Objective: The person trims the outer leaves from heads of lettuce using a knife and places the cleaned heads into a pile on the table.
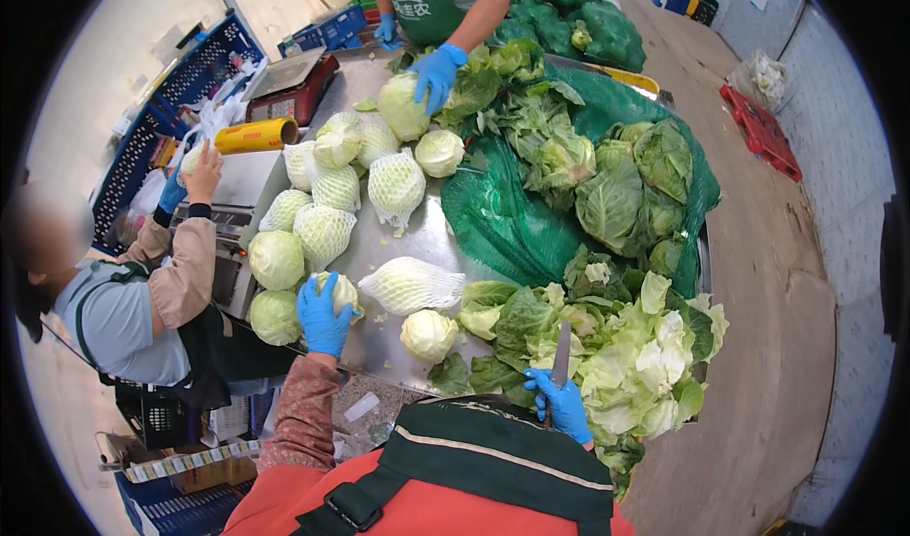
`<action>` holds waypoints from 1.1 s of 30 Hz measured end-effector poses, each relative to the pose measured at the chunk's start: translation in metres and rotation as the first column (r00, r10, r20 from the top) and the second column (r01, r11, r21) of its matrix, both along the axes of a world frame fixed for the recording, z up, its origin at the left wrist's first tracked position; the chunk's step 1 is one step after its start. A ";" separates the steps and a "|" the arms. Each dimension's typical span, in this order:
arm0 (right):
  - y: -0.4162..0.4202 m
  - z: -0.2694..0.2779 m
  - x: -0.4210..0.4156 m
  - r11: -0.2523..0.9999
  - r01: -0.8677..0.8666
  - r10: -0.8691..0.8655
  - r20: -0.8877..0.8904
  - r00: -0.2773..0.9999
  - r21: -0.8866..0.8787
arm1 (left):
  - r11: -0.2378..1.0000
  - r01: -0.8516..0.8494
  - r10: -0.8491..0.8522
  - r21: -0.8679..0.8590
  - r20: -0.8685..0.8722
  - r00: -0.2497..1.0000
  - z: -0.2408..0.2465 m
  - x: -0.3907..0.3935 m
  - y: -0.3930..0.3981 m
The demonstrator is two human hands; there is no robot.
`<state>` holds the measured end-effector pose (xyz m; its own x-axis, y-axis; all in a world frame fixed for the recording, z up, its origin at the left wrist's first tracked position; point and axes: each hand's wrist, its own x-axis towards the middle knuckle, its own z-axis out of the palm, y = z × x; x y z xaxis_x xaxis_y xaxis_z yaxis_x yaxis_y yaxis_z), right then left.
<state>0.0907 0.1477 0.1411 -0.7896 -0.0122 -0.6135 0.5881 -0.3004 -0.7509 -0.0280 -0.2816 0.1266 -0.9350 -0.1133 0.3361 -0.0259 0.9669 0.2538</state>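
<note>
My left hand (325, 315), in a blue glove, lies over a trimmed cabbage (346, 296) at the left of the metal table (398, 355). My right hand (561, 401), also gloved in blue, grips a knife (561, 355) with its blade pointing away from me. Between my hands sit a bare pale cabbage (429, 336) and, behind it, a cabbage in a white foam net (411, 285). More cabbages, some netted and some bare, are grouped beyond my left hand. Loose outer leaves (625, 365) are heaped beside the knife. Untrimmed green cabbages (615, 202) rest on a green mesh sack (498, 216).
A co-worker across the table touches a large cabbage (403, 106) with a gloved hand. Another at the left holds a cabbage near a wrapping machine (242, 180) and a yellow film roll (256, 136). A red scale (293, 92) and blue crates (135, 173) stand at the back left.
</note>
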 end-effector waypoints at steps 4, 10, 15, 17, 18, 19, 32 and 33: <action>-0.004 0.006 -0.011 0.992 0.012 -0.016 0.029 0.999 0.129 | 0.887 0.241 -0.280 0.393 0.044 0.959 0.034 -0.011 0.074; -0.009 0.003 -0.019 0.977 0.073 -0.087 0.066 0.994 0.200 | 0.630 0.581 -0.746 0.515 0.193 0.638 0.039 -0.039 0.153; -0.012 -0.013 -0.020 0.950 0.134 -0.143 0.014 0.990 0.283 | 0.843 0.537 -0.533 -0.001 0.121 0.837 -0.028 -0.083 0.126; -0.006 -0.012 -0.023 0.926 0.213 -0.241 0.054 0.969 0.310 | 0.869 0.490 -0.456 -0.067 0.276 0.846 0.004 -0.108 0.099; -0.003 -0.010 -0.025 0.917 0.238 -0.275 0.075 0.959 0.321 | 0.890 0.450 -0.403 -0.070 0.336 0.851 0.008 -0.115 0.085; 0.000 -0.006 -0.027 0.899 0.245 -0.276 0.035 0.961 0.364 | 0.908 0.412 -0.351 -0.074 0.400 0.847 0.006 -0.122 0.072; 0.068 0.021 -0.120 0.919 0.224 -0.218 -0.056 0.974 0.323 | 0.429 0.594 -0.773 0.681 -0.063 0.631 -0.045 -0.329 0.440; 0.073 0.031 -0.136 0.916 0.296 -0.320 0.048 0.946 0.270 | 0.525 0.648 -0.762 0.553 -0.036 0.647 -0.073 -0.344 0.474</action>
